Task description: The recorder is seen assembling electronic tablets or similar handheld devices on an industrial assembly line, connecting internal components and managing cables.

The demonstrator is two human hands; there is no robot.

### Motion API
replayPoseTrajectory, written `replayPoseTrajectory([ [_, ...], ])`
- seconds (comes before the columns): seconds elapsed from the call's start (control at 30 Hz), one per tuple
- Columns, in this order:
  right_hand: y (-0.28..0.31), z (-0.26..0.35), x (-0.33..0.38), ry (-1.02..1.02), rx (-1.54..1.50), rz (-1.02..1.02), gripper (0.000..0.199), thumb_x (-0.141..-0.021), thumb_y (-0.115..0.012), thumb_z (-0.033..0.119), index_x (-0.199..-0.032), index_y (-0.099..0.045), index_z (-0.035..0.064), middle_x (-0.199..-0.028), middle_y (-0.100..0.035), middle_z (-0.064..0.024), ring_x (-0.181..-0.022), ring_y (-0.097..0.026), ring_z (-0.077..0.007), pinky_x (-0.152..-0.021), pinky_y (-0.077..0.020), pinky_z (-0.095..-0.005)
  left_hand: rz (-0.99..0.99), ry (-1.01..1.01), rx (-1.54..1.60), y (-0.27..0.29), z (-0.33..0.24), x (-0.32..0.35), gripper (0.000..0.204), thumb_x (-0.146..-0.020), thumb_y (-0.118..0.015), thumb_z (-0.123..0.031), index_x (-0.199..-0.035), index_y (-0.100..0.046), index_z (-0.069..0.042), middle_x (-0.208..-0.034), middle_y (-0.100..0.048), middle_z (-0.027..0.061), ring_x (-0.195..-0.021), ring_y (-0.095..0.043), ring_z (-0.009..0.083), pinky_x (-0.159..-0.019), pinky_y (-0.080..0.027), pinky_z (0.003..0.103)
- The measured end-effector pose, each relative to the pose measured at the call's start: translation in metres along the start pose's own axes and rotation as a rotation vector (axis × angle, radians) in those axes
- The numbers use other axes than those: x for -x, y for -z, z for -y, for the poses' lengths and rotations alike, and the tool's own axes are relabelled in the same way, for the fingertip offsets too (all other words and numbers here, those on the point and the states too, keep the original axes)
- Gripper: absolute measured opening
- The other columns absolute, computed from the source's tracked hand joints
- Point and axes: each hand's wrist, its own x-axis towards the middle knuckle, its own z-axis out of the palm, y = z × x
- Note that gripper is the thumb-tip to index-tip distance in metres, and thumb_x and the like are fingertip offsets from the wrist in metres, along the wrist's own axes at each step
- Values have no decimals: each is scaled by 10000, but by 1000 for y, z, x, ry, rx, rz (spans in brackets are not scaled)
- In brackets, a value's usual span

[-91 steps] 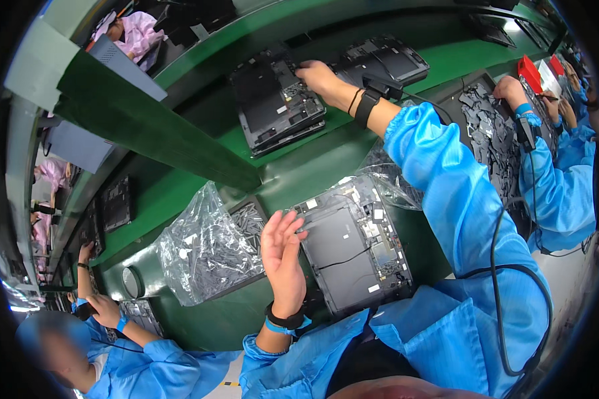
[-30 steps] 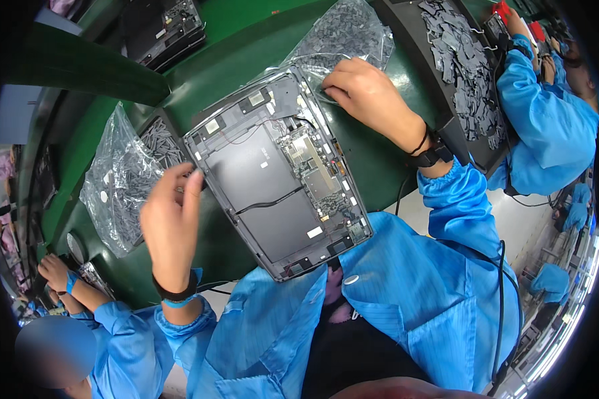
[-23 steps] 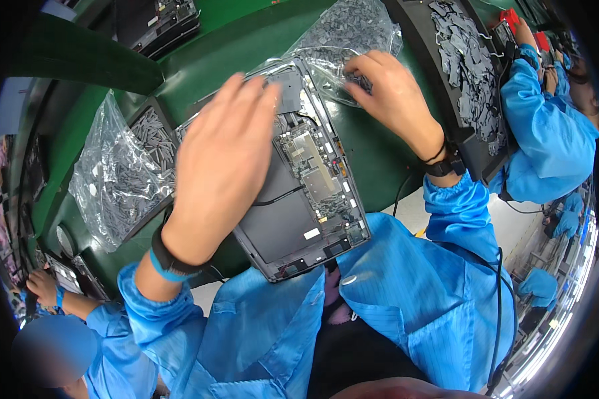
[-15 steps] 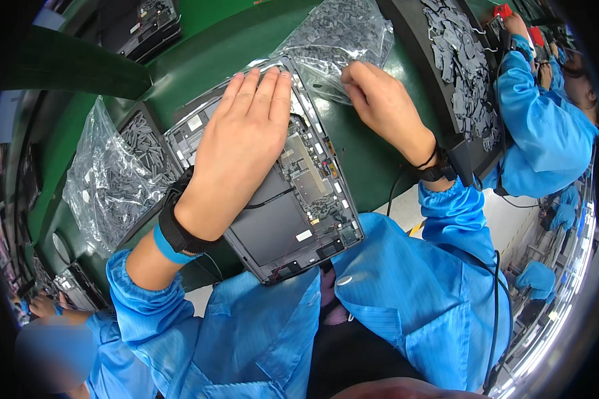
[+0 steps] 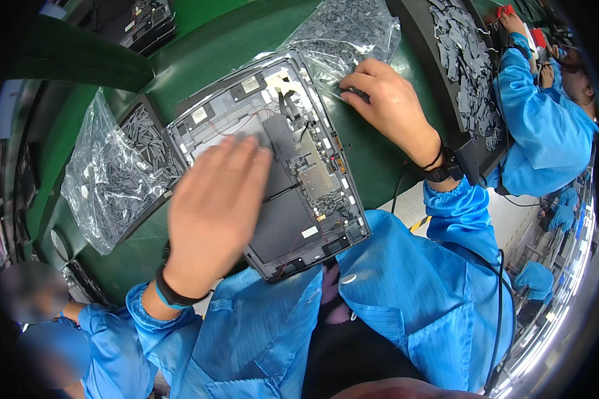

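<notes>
The green surface (image 5: 369,174) is running across the frame under everything I am handling, with a green post (image 5: 73,63) leaning in at upper left and pale floor (image 5: 414,201) showing at right of centre. Co-workers' blue sleeves are showing at right (image 5: 539,126) and lower left (image 5: 116,342); the lens is bending the far room into a dark rim.

At upper right, a long dark tray (image 5: 419,40) is holding a heap of thin, irregular grey pieces (image 5: 469,73); the top edge of the frame is cutting it off. An opened laptop base (image 5: 279,229) is lying tilted at the centre, its lower edge close to my jacket (image 5: 266,319), its circuit board (image 5: 319,179) facing up. On the left, a smaller dark tray (image 5: 145,218) is holding short grey sticks (image 5: 143,130), and a clear bag (image 5: 93,143) with more grey pieces is lying partly over it. Another clear bag (image 5: 353,33), full of small dark bits, is sitting at top centre, also cut off.

My left grip (image 5: 216,206) is staying unclenched, fingers straight and blurred over the base, hiding part of it; I cannot tell whether they are touching. My right grip (image 5: 393,100) is curling beside the upper bag, something dark showing between thumb and fingers; I cannot tell whether it is grasping that.
</notes>
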Motion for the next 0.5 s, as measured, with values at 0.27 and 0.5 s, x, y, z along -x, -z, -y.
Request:
replayPoseTrajectory([
  [0.27, 0, 14, -6, 73, 272, -72, 69, -750, -693, 72, -794, -641, 69, -908, -600, -68, -847, -578, -274, -708, -500, -384, -193, 533, -105, -3, 98, 63, 162, -853, -663, -27, -1011, -700, -25, -987, -694, 159, -905, -661, 325, -791, -516, 389],
  [0.5, 8, 12, -13, -178, -336, -222, 178, -837, -723, 35, -1013, -705, 18, -877, -701, -59, -754, -633, -80, -688, -496, -216, -164, 332, 37, -22, 105, 49, 133, -818, -671, -30, -948, -674, 0, -934, -666, 155, -882, -624, 349, -787, -497, 402],
])
